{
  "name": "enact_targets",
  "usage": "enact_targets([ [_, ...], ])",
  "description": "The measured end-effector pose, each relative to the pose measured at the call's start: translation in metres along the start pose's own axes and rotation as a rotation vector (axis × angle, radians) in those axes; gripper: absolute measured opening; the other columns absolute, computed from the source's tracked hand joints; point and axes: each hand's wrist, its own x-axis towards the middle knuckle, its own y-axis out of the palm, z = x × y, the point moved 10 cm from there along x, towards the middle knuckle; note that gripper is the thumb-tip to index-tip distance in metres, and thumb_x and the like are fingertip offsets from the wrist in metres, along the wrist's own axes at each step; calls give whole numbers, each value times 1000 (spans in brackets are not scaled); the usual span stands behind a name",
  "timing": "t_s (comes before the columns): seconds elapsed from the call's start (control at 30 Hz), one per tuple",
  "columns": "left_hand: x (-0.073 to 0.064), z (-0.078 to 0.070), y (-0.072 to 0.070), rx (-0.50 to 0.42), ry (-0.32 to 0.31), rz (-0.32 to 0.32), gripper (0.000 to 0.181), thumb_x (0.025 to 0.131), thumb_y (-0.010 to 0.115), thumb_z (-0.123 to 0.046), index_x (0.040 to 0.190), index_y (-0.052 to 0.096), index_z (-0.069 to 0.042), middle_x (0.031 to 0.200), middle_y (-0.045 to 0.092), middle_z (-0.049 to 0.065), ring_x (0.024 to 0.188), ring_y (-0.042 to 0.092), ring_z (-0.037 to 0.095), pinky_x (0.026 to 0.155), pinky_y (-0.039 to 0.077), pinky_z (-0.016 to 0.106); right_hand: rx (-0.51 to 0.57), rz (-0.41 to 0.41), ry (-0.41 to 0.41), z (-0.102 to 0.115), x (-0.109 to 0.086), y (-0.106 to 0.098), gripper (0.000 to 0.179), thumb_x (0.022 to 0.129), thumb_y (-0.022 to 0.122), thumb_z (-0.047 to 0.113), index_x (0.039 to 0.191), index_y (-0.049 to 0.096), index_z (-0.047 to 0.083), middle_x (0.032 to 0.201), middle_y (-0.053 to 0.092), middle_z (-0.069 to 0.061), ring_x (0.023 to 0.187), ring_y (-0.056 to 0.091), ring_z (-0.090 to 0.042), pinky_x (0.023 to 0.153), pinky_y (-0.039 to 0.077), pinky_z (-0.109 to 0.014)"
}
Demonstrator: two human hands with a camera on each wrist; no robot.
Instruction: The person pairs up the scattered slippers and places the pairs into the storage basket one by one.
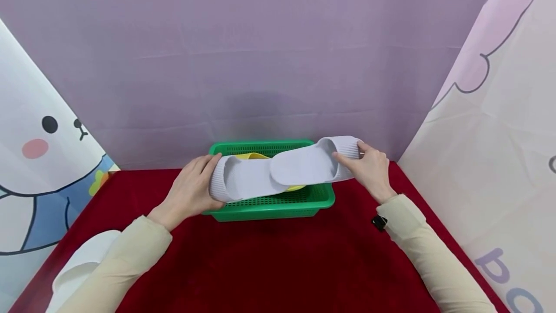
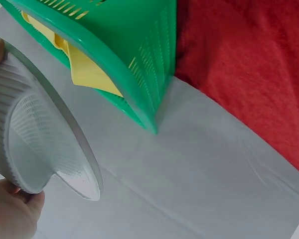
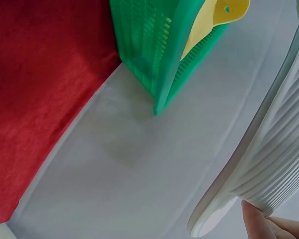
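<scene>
I read left hand [image 1: 191, 185] extended, gripping white ribbed-strap slipper [image 1: 249, 178] — right hand [image 1: 371, 165] extended, pinching matching slipper [image 1: 301, 164] — green rectangular plastic basket [image 1: 267, 213] below.

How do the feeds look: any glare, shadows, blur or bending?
Head: soft light, held white slippers pale, faint shadow on the purple backdrop; left wrist: the edge of the red cloth bows, perhaps lens distortion; right wrist: soft shadow below the green basket, no strong glare; no obvious motion blur in any view.
</scene>
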Motion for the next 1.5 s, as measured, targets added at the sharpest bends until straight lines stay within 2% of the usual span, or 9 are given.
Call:
enact_targets([
  [0.17,2,-4,0,-4,14,-15,106,49,85,-42,136,38,-4,125,49,13,114,45,32,95,42,50,1,-5,2,5,-2,5,87,73,62,61,133,46,-1,119,59,-23,96,59,-35,76,52,-43],
  [0.5,4,-17,-2,-78,78,-76,103,50,85,-43,135,40,-7,127,48,11,116,44,30,93,43,50,29,8,-13,12,-9,14,88,72,64,60,133,46,0,119,59,-22,94,60,-34,71,55,-42],
  [0.67,5,-20,-2,-89,90,-80,103,50,85,-43,135,41,-7,127,48,11,116,45,29,92,43,50,38,1,-26,17,-11,19,86,72,65,59,132,47,0,118,59,-22,94,61,-33,79,51,-43],
  [0.87,6,-21,-2,-93,96,-95,102,49,85,-43,134,42,-7,127,49,10,114,45,29,90,44,50,36,-10,-64,30,-12,26,80,72,66,58,126,53,0,108,64,-20,87,62,-32,85,42,-47],
  [1.0,8,-24,-1,-100,109,-114,101,50,84,-43,134,42,-6,127,49,11,115,45,29,91,43,52,29,-24,-76,35,-13,27,72,72,67,56,118,58,1,100,66,-17,83,63,-30,82,44,-46],
  [1.2,13,-28,2,-110,129,-140,99,51,84,-43,133,43,-6,127,49,11,117,45,30,92,43,53,7,-56,-93,43,-17,29,66,71,69,54,112,59,4,97,66,-14,83,62,-27,79,45,-46],
  [1.5,18,-31,9,-114,136,-134,99,51,84,-42,133,43,-6,128,48,10,118,43,29,91,43,54,-9,-30,-87,53,-23,40,65,71,70,53,111,57,4,98,62,-12,87,59,-26,80,42,-47],
])
